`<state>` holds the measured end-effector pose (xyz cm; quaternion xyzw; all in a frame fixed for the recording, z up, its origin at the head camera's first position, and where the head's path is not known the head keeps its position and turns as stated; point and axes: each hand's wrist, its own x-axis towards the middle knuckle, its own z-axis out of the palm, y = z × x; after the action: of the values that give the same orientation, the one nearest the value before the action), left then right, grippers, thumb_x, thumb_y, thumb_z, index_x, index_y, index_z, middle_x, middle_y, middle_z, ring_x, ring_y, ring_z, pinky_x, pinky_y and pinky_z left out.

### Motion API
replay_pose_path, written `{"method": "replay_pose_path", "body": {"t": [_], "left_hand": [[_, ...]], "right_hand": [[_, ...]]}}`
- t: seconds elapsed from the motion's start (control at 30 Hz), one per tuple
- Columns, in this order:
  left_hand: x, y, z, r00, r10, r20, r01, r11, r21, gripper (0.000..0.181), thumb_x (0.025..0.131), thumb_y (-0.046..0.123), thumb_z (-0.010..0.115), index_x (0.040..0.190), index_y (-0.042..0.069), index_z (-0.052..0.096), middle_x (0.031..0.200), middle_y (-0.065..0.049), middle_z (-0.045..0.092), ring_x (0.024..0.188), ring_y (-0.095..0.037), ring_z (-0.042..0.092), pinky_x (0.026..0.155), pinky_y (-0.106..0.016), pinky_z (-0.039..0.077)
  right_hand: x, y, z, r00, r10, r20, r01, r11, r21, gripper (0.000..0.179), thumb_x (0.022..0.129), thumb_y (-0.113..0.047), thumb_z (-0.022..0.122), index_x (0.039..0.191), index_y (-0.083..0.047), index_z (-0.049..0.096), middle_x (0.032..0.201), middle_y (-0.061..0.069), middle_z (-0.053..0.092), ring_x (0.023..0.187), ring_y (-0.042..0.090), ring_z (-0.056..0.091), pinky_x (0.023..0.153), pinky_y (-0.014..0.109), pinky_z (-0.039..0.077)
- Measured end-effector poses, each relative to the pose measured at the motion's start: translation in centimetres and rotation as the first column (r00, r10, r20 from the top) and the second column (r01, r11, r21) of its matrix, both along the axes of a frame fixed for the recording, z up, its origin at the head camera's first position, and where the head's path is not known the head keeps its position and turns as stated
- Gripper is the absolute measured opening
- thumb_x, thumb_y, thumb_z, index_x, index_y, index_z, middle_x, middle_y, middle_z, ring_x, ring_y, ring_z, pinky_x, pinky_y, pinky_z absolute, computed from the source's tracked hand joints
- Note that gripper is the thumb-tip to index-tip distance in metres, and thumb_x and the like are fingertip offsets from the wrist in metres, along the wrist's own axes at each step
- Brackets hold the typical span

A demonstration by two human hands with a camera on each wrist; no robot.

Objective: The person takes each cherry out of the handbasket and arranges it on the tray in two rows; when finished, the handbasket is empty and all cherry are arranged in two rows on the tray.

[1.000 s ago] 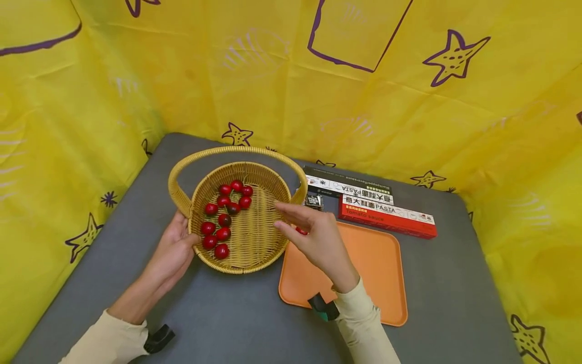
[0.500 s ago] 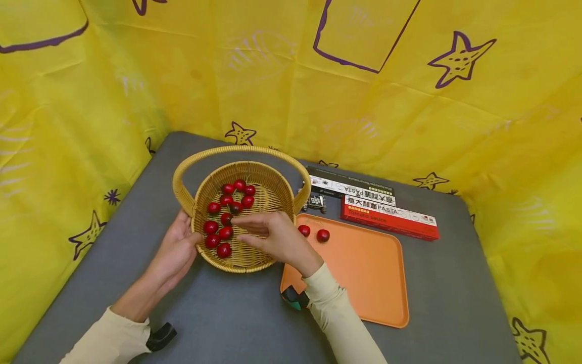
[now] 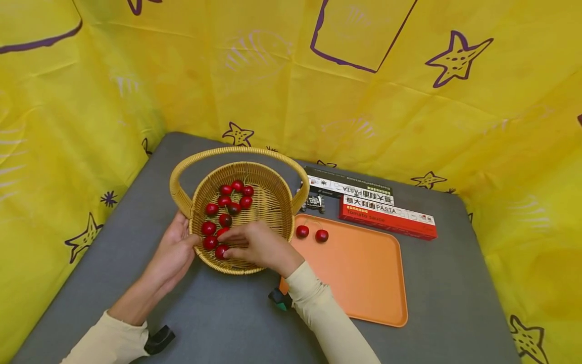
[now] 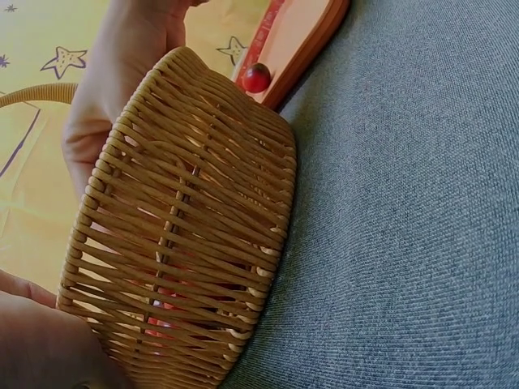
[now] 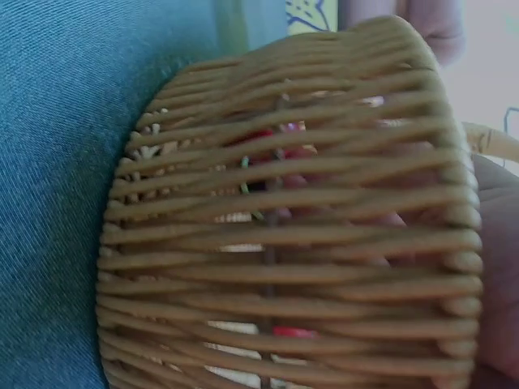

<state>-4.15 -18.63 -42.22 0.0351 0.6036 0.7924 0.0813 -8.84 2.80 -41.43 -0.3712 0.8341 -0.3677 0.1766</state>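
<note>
A round wicker basket [image 3: 273,189] with an arched handle stands on the grey cloth, several red cherries [image 3: 211,209] along its left side. My left hand [image 3: 172,253] grips the basket's left rim, thumb over the edge and fingers on the outer wall. Inside the basket, my right hand [image 3: 263,247] reaches in from the right. Its thumb tip is right at the lowest cherry [image 3: 220,252], and its straight fingers overlap a cherry just above, with a gap between thumb and fingers. In the right wrist view, the basket wall [image 5: 349,284] hides the fingertips.
An orange tray [image 3: 364,273] lies right of the basket, with two cherries [image 3: 322,235] near its top left corner. Behind it are a red pasta box [image 3: 386,217], a black pasta box [image 3: 350,182] and a small dark object with wheels [image 3: 313,202]. Yellow curtains surround the table.
My right hand has moved left from the basket's right rim, then down to the lower cherries. Two cherries on the tray have come into view. The left hand keeps its grip.
</note>
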Motion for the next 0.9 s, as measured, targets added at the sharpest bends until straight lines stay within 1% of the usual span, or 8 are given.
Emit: {"method": "replay_pose_path", "body": {"t": [0.13,0.27,0.37,0.67,0.73,0.8,0.83,0.9], "left_hand": [[0.0,0.0,0.1,1.000,0.003,0.017,-0.003,1.000,-0.001,0.083,0.094,-0.021,0.029,0.168,0.006,0.003,0.175,-0.016,0.007,0.161,-0.031,0.004,0.127,-0.033,0.023],[0.1,-0.1,0.2,1.000,0.007,0.029,-0.008,1.000,0.004,0.082,0.094,-0.021,0.030,0.167,0.007,0.003,0.174,-0.016,0.007,0.161,-0.030,0.005,0.125,-0.030,0.026],[0.1,-0.1,0.1,1.000,0.004,0.021,-0.005,1.000,0.013,0.082,0.094,-0.021,0.030,0.167,0.007,0.004,0.174,-0.016,0.008,0.161,-0.030,0.006,0.124,-0.029,0.028],[0.2,-0.2,0.0,1.000,0.002,0.011,-0.002,1.000,0.004,0.084,0.094,-0.021,0.029,0.168,0.007,0.001,0.176,-0.015,0.003,0.161,-0.031,0.002,0.126,-0.030,0.025],[0.2,-0.2,-0.1,1.000,0.001,0.005,-0.001,1.000,0.002,0.084,0.093,-0.022,0.029,0.168,0.006,0.001,0.176,-0.016,0.003,0.161,-0.032,0.001,0.126,-0.030,0.026],[0.2,-0.1,-0.2,1.000,-0.001,0.001,0.001,1.000,0.002,0.084,0.093,-0.022,0.029,0.168,0.005,0.002,0.175,-0.017,0.004,0.161,-0.033,0.002,0.125,-0.030,0.027],[0.1,-0.1,-0.2,1.000,-0.001,-0.001,0.001,1.000,0.002,0.084,0.093,-0.022,0.029,0.168,0.005,0.002,0.175,-0.017,0.004,0.161,-0.033,0.003,0.125,-0.029,0.027],[0.0,-0.1,-0.2,1.000,0.000,-0.007,0.000,1.000,0.002,0.083,0.093,-0.022,0.029,0.167,0.005,0.003,0.175,-0.017,0.005,0.161,-0.033,0.003,0.124,-0.028,0.028]], "right_hand": [[0.1,-0.6,-0.3,0.999,-0.017,-0.033,0.019,0.998,0.052,0.030,0.094,-0.024,0.081,0.122,-0.013,0.079,0.118,-0.005,0.079,0.103,0.003,0.071,0.087,0.012,0.052],[0.2,-1.1,-0.4,0.998,-0.023,-0.058,0.028,0.996,0.088,0.029,0.093,-0.025,0.083,0.119,-0.013,0.080,0.115,-0.005,0.079,0.101,0.001,0.071,0.085,0.010,0.050],[0.2,-1.4,-0.5,0.997,-0.020,-0.068,0.028,0.994,0.108,0.028,0.093,-0.024,0.083,0.119,-0.013,0.081,0.114,-0.005,0.080,0.098,0.001,0.070,0.084,0.010,0.050],[0.3,-1.8,-0.4,0.987,0.017,-0.159,0.008,0.988,0.154,0.025,0.094,-0.024,0.082,0.117,-0.017,0.082,0.104,-0.009,0.079,0.077,0.001,0.060,0.068,0.009,0.045],[0.4,-1.5,-0.1,0.986,0.005,-0.165,0.020,0.989,0.145,0.025,0.094,-0.024,0.082,0.118,-0.017,0.081,0.104,-0.010,0.078,0.074,0.001,0.057,0.065,0.010,0.045],[0.4,-1.0,0.5,0.986,-0.019,-0.165,0.041,0.991,0.129,0.027,0.094,-0.025,0.082,0.120,-0.018,0.081,0.107,-0.011,0.078,0.074,-0.001,0.057,0.066,0.009,0.045],[0.5,-0.7,1.0,0.985,-0.032,-0.168,0.052,0.992,0.117,0.028,0.094,-0.025,0.081,0.121,-0.018,0.080,0.109,-0.010,0.078,0.075,-0.003,0.057,0.067,0.009,0.046],[0.6,0.1,2.2,0.982,-0.056,-0.181,0.074,0.993,0.090,0.028,0.096,-0.026,0.080,0.123,-0.019,0.079,0.114,-0.009,0.078,0.069,-0.001,0.055,0.064,0.011,0.045]]}}
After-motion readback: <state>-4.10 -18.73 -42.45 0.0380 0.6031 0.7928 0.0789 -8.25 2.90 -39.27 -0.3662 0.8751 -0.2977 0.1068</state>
